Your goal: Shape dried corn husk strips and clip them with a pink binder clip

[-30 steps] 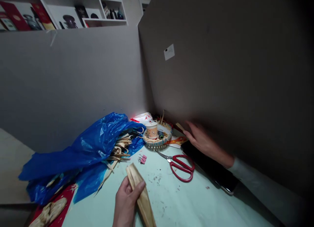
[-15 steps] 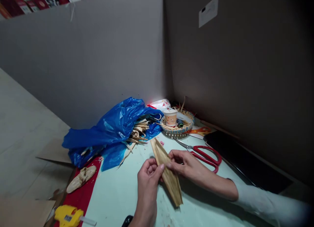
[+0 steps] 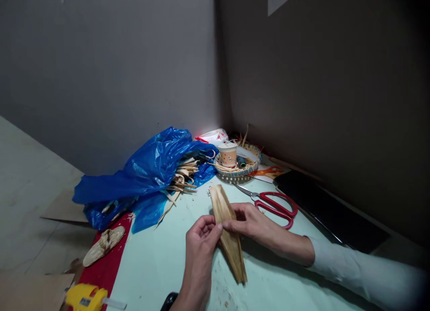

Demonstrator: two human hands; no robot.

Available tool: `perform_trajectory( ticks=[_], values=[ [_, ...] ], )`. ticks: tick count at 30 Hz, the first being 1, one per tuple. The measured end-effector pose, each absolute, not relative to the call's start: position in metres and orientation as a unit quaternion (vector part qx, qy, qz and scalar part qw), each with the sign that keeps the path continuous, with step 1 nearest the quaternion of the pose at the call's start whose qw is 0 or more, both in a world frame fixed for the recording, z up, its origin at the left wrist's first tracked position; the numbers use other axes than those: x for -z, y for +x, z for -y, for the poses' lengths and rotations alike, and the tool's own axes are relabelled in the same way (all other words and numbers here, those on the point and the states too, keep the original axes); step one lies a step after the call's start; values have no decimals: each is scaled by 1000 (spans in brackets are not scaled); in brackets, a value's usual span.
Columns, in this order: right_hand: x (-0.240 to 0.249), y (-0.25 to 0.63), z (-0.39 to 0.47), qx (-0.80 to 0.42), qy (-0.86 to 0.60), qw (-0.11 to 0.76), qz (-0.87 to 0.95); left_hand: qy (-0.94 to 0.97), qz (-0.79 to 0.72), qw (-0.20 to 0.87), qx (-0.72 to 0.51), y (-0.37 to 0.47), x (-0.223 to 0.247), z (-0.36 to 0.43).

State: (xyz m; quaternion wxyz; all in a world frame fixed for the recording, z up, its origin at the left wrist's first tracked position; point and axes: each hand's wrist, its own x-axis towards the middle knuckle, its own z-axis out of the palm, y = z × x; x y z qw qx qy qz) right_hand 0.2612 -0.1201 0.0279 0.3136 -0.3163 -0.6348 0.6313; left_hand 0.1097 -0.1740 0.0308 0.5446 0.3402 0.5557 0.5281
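A dry, yellowish-brown corn husk is held over the pale green table surface, its long axis running away from me. My left hand pinches its left edge between thumb and curled fingers. On the other side, my right hand grips the husk's right edge, thumb on top and fingers underneath. Both thumbs almost meet at the husk's middle. Just beyond my right hand lie red-handled scissors, blades slightly apart and pointing to the far left.
A blue plastic bag with husk strips lies at the back left. Behind the scissors stands a woven basket holding a paper cup. A small woven slipper and yellow glue gun lie left. A black flat object lies right.
The husk has been turned slightly and its far end looks wider and more opened out. Both hands keep hold of it. The camera view has tipped down and shifted a little right.
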Motion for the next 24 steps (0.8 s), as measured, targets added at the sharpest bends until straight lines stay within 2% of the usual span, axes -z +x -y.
perform_trajectory(
  ticks=[12, 17, 24],
  values=[
    [-27, 259, 123, -628, -327, 323, 628, 387, -545, 533, -519, 112, -33, 176],
    [-35, 263, 125, -677, -289, 302, 606, 363, -500, 592, -518, 112, -35, 179],
    [-46, 270, 124, -677, -312, 262, 613, 339, -447, 655, -506, 109, -42, 179]
  ],
)
